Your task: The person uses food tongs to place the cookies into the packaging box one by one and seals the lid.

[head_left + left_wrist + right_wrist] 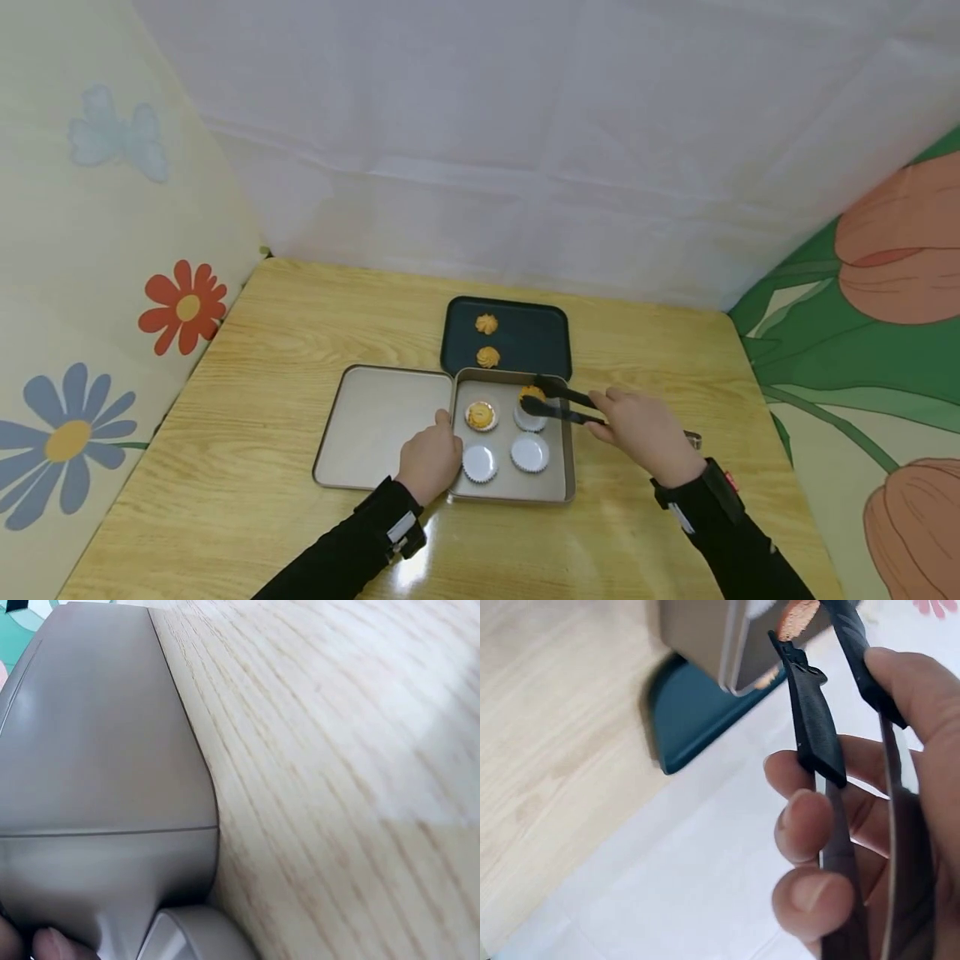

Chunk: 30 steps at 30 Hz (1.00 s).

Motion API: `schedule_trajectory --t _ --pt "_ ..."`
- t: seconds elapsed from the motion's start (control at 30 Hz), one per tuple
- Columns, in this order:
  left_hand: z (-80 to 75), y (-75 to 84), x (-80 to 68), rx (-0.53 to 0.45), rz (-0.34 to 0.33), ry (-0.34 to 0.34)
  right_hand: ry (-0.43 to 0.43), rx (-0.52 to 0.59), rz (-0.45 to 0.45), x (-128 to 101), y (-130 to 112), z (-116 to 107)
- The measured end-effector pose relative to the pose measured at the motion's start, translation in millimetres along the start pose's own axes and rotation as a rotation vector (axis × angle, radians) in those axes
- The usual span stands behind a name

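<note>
Tongs (558, 411) around cookie (532, 392), open tin (551, 485), tray (534, 335)

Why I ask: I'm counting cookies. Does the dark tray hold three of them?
No, the head view shows just two cookies lying on the dark tray.

Wooden table (247, 375) with tin (555, 483), tray (528, 333)

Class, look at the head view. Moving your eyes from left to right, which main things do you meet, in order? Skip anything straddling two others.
Blue flower → red flower → flat metal lid → square metal tin → right hand → lower pink tulip.
</note>
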<state>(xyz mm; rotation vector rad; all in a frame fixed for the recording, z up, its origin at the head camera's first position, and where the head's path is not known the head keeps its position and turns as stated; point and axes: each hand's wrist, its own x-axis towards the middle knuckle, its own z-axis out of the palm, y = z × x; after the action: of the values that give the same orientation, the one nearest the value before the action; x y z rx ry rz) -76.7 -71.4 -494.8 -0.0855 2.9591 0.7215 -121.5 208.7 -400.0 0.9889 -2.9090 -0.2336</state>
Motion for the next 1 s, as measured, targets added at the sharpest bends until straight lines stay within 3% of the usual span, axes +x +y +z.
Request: schedule_trajectory --t 0.3,0.73,0.83,1.0 --pt "-0.6 0.4 0.5 -0.009 -0.001 -0.003 -0.064 -0.018 0.033 -6.1 -9.3 13.3" --pt "1.2 0.6 0.8 -0.011 0.004 -0.01 -0.104 0.046 0.072 -6.2 -8.1 12.0" --pt "0.8 0.6 0.4 -0.011 0.0 -0.018 -0.078 0.059 0.071 -5.2 -5.5 6.1" --pt "0.4 0.8 0.1 -0.01 -0.002 -0.017 0.043 0.112 0.072 9.6 2.4 -8.4"
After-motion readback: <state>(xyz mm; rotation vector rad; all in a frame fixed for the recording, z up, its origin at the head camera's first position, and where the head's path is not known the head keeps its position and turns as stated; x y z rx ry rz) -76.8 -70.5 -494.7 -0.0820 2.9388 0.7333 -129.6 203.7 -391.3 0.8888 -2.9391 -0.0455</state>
